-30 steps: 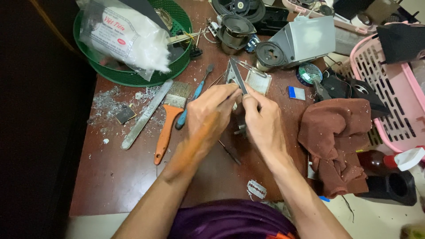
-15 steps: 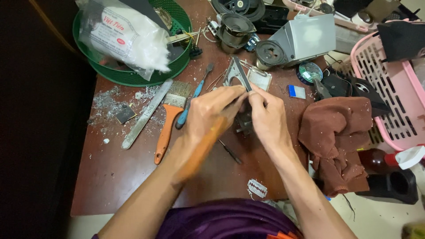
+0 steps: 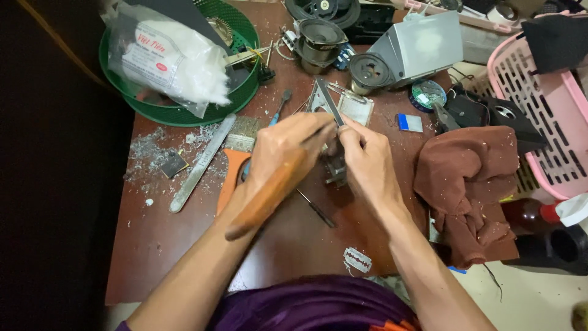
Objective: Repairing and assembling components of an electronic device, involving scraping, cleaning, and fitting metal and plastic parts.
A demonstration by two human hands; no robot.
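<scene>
My left hand [image 3: 285,150] grips a tool by its orange-brown wooden handle [image 3: 266,199], which slants down along my forearm. The tool's front end is hidden between my fingers. My right hand [image 3: 366,164] pinches a small grey metal part [image 3: 335,170] just above the brown table [image 3: 184,245]. The two hands touch over this part. A thin grey metal strip [image 3: 329,101] sticks up and away from between them.
Left of my hands lie an orange-handled paintbrush [image 3: 237,147], a flat metal bar [image 3: 199,165], a blue-handled screwdriver [image 3: 278,110] and metal shavings [image 3: 150,147]. A thin probe [image 3: 317,209] and a razor blade [image 3: 357,260] lie nearer me. Green basket [image 3: 184,113] with a cotton bag, speakers [image 3: 318,37], brown cloth [image 3: 465,178], pink basket [image 3: 551,104].
Both hands stay pressed together over the small metal part, with only slight shifts of the fingers and of the wooden handle. Nothing on the table has moved.
</scene>
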